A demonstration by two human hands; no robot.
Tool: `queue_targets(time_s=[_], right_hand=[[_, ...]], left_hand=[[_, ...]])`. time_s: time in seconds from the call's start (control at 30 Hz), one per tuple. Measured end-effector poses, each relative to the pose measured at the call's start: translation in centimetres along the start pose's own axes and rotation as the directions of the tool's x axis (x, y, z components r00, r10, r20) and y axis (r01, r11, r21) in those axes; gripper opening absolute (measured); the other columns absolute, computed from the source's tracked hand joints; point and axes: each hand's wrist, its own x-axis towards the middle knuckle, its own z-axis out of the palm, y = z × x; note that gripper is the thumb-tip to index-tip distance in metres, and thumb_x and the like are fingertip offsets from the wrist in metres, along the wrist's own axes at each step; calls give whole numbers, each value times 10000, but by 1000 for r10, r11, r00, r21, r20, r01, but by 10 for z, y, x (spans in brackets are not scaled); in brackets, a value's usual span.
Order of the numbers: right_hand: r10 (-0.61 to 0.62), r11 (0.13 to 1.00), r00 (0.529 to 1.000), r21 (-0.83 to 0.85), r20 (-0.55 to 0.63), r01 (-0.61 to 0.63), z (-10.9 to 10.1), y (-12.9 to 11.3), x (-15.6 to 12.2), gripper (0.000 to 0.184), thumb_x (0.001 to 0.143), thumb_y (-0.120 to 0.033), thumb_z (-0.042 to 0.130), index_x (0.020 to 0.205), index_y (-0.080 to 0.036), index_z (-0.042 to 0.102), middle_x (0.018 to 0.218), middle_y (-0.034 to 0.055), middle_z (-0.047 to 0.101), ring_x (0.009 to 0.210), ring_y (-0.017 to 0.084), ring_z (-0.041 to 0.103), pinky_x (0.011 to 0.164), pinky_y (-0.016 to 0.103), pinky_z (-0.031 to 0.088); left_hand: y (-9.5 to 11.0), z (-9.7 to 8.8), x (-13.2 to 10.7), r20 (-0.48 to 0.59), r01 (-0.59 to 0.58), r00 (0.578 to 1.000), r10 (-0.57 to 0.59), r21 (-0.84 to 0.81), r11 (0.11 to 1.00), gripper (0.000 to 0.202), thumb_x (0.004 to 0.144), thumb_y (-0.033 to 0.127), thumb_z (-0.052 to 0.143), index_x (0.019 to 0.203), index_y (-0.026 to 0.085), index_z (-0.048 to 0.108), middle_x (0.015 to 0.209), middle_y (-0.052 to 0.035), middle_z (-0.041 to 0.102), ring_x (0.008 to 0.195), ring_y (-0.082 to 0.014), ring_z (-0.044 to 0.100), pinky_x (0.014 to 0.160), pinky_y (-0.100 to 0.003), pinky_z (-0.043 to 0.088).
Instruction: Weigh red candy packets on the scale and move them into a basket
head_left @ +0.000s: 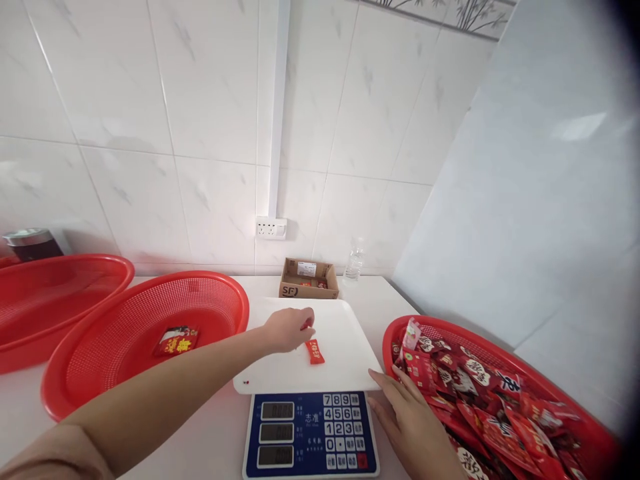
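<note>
A white weighing scale (295,373) with a blue keypad and several small displays stands in front of me. Over its plate, my left hand (290,330) is closed in a pinch, with a bit of red showing between the fingers. Just below those fingertips a small red packet (315,352) with yellow print lies on the plate. My right hand (405,410) is open, its fingers stretched out along the plate's right corner beside the keypad. To its right is a red basket (395,327) heaped with shiny red snack packets (495,407).
A red perforated basket (220,293) with a red packet (176,340) inside sits on the left, another red basket (65,280) beyond it. Behind the scale are a small cardboard box (290,291) and a clear plastic bottle (355,261). A tiled wall closes the back.
</note>
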Motion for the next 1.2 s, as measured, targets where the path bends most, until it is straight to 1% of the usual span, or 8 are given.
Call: queue_targets(time_s=[0.17, 0.33, 0.43, 0.57, 0.73, 0.87, 1.03, 1.2], right_hand=[[9, 1000, 999, -29, 50, -8, -3, -2, 1, 457, 902, -392, 374, 1258, -180, 567, 1283, 40, 584, 1320, 293, 359, 1020, 452, 410], [-7, 998, 999, -65, 44, 10, -4, -1, 1, 446, 903, -379, 379, 1252, -182, 575, 1282, 38, 584, 1308, 287, 381, 1008, 431, 429], [-32, 997, 999, -70, 22, 34, 0, 4, 2, 438, 894, -383, 403, 1230, -177, 594, 1264, 44, 597, 1279, 298, 421, 988, 441, 448], [-76, 995, 996, -64, -51, 73, 5, 10, 1, 411, 882, -393, 440, 1201, -199, 613, 1222, 46, 627, 1241, 292, 471, 951, 434, 482], [-76, 995, 994, -70, -80, 71, 13, 16, 0, 433, 876, -426, 423, 1187, -198, 622, 1229, 55, 622, 1220, 296, 492, 920, 437, 503], [-86, 994, 991, -75, -100, 79, 25, 28, -2, 460, 861, -471, 418, 1189, -215, 616, 1230, 55, 622, 1220, 295, 490, 931, 449, 490], [-113, 989, 989, -110, -93, 103, 39, 46, -2, 493, 849, -498, 418, 1216, -218, 591, 1249, 79, 603, 1244, 329, 453, 924, 504, 475], [-147, 975, 985, -179, -88, 130, 45, 54, -1, 503, 860, -486, 411, 1249, -204, 558, 1289, 109, 565, 1265, 341, 422, 938, 516, 454]], left_hand=[[8, 15, -1, 129, -168, 978, 166, 7, 986, 336, 870, 366, 560, 1144, 171, 549, 1118, -73, 600, 973, -211, 596, 834, -437, 495], [11, 24, 5, 115, -129, 986, 122, 51, 990, 326, 872, 386, 552, 1108, 161, 560, 1065, -66, 614, 902, -191, 613, 780, -404, 516], [8, 19, 2, 45, -85, 996, 83, 50, 995, 294, 880, 374, 544, 1074, 155, 572, 1010, -54, 625, 845, -172, 620, 742, -376, 524], [-5, -3, -15, -150, -20, 988, 23, 20, 1000, 236, 899, 353, 507, 1018, 160, 573, 912, -31, 621, 764, -147, 600, 691, -336, 507], [-45, -40, -60, -365, 92, 924, -111, -71, 993, 163, 887, 249, 356, 956, 224, 502, 798, -3, 599, 693, -163, 552, 637, -301, 428], [-91, -47, -101, -431, 214, 864, -262, -157, 964, 194, 865, 260, 326, 991, 247, 473, 821, 5, 581, 735, -177, 564, 664, -296, 418], [-136, -30, -137, -320, 378, 836, -446, -255, 890, 372, 837, 403, 424, 1179, 258, 445, 818, 3, 594, 697, -182, 598, 576, -271, 452], [-162, -21, -149, -199, 454, 837, -510, -269, 849, 670, 825, 619, 370, 1384, 267, 259, 1233, -100, 537, 939, -228, 623, 693, -300, 508]])
